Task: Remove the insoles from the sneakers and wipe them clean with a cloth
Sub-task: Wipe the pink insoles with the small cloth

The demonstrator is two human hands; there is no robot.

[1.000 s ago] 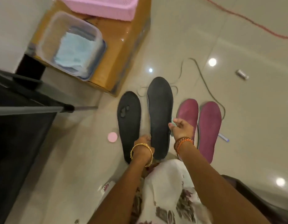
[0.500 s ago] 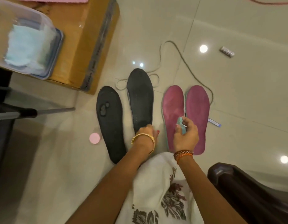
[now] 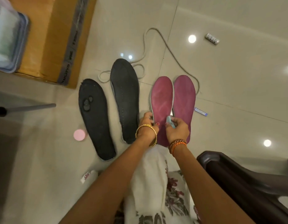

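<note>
right hand [image 3: 177,129] pinching cloth [image 3: 169,120], pink insole [image 3: 161,101]

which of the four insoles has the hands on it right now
The left magenta insole, lying second from the right. The left hand touches its edge, and the right hand holds a small light-blue cloth over it.

The floor [image 3: 237,78] is of glossy cream tiles, and it reflects several round ceiling lights. A cardboard box [image 3: 47,38] stands at the upper left. Right of the box a grey cord [image 3: 170,50] curls over the tiles. Far below-right of the box is dark brown furniture [image 3: 237,178].
</note>
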